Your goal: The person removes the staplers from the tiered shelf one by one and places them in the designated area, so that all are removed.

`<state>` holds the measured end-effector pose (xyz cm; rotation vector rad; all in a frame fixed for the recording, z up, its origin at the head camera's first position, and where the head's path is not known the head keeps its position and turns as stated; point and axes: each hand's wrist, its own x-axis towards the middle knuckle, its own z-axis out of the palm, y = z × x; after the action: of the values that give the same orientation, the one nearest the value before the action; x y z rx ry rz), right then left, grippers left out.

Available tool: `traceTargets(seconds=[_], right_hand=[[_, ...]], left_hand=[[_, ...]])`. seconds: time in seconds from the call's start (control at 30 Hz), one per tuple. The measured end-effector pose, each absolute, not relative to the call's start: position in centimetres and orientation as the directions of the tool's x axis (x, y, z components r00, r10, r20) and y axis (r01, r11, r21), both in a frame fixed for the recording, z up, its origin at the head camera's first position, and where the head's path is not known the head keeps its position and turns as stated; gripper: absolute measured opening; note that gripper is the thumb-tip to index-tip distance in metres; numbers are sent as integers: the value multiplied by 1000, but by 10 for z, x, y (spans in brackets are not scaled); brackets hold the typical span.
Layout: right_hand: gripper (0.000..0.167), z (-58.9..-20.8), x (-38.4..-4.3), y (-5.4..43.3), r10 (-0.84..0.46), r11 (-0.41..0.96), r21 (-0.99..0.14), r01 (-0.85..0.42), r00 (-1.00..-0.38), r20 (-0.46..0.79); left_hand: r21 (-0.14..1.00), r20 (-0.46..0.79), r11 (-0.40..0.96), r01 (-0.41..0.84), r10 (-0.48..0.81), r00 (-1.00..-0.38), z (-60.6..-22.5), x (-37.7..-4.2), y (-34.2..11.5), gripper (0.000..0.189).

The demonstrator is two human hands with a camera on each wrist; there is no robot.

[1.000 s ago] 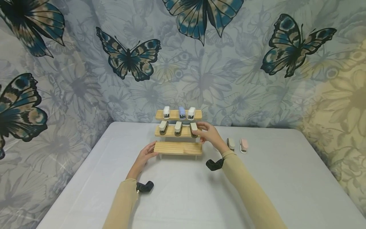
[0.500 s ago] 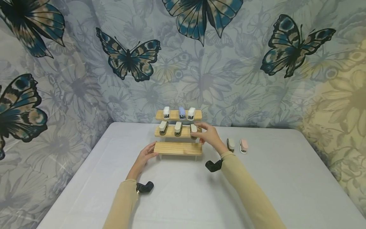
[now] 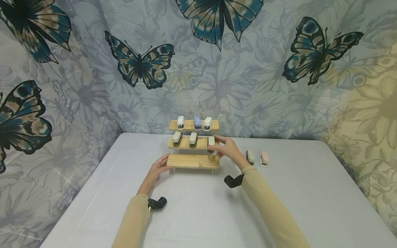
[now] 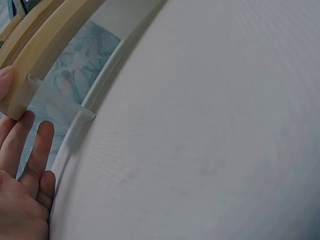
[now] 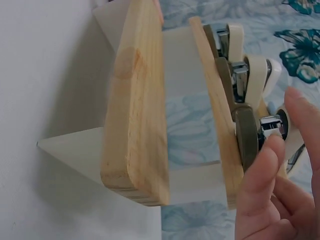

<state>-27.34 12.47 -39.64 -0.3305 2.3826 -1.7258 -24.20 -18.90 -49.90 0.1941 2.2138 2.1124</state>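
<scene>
A three-step wooden display stand (image 3: 193, 161) stands on the table. Its lowest step is bare. My left hand (image 3: 159, 168) holds the left end of that step, thumb on top and fingertips below, as the left wrist view shows. At the right end of the middle step, my right hand (image 3: 227, 148) pinches a cream mini stapler (image 3: 211, 140) between thumb and fingers. In the right wrist view this stapler (image 5: 246, 137) has its olive base against the step. Two matching staplers, one in the middle (image 3: 193, 138) and one at the left (image 3: 177, 137), share the step.
On the top step sit a white stapler (image 3: 181, 122), a blue stapler (image 3: 197, 122) and another white stapler (image 3: 207, 123). Right of the stand, a cream stapler (image 3: 250, 157) and a pink stapler (image 3: 264, 158) lie on the white table (image 3: 192, 213). A butterfly-patterned wall (image 3: 223, 82) rises behind.
My right hand has drawn the right-end stapler slightly toward the front of the middle step and straightened it. My left hand has stayed in place.
</scene>
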Motion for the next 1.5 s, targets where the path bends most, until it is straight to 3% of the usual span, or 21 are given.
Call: traceTargets(seconds=[0.27, 0.93, 1.5], right_hand=[[74, -401, -271, 127, -326, 243, -967, -79, -945, -5], [72, -414, -245, 150, -231, 168, -977, -131, -969, 91], [70, -445, -227, 187, -216, 185, -983, -13, -976, -27]], left_hand=[[998, 33, 41, 39, 148, -988, -498, -241, -188, 60], [997, 31, 61, 41, 154, -988, -498, -242, -189, 60], [997, 16, 71, 26, 139, -990, -498, -242, -190, 61]])
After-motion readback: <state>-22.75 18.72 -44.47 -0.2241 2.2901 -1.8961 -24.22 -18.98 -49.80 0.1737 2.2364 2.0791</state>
